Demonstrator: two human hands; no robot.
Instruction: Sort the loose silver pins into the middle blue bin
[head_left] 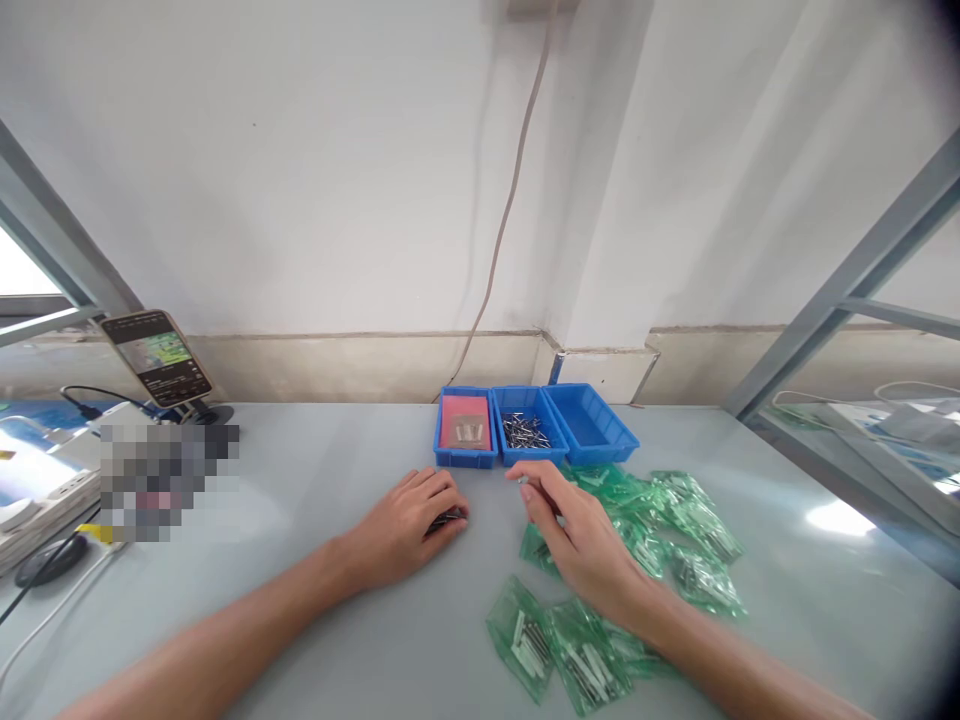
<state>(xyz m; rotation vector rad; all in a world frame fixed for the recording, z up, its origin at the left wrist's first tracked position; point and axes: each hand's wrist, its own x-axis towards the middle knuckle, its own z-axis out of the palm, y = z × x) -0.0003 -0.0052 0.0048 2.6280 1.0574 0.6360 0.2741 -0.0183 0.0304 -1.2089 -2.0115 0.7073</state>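
Note:
My left hand (420, 515) rests on the table with its fingers curled round several dark metal screws (448, 519), which show between thumb and fingers. To its right, my right hand (566, 515) is raised a little, thumb and forefinger brought together in a pinch. A tiny pale thing shows at those fingertips, too small to name. Just beyond the hands, the middle blue bin (551, 456) holds a pile of metal screws (523, 431). Beneath and around my right forearm lie several green plastic bags (517, 595) with white plugs and screws inside.
The left blue bin (463, 460) holds a red card (454, 408) and a small clear packet. A third blue bin (592, 415) stands at the right. A phone (159, 360) on a stand, a mouse (51, 561) and cables lie at the left. A wall closes the back.

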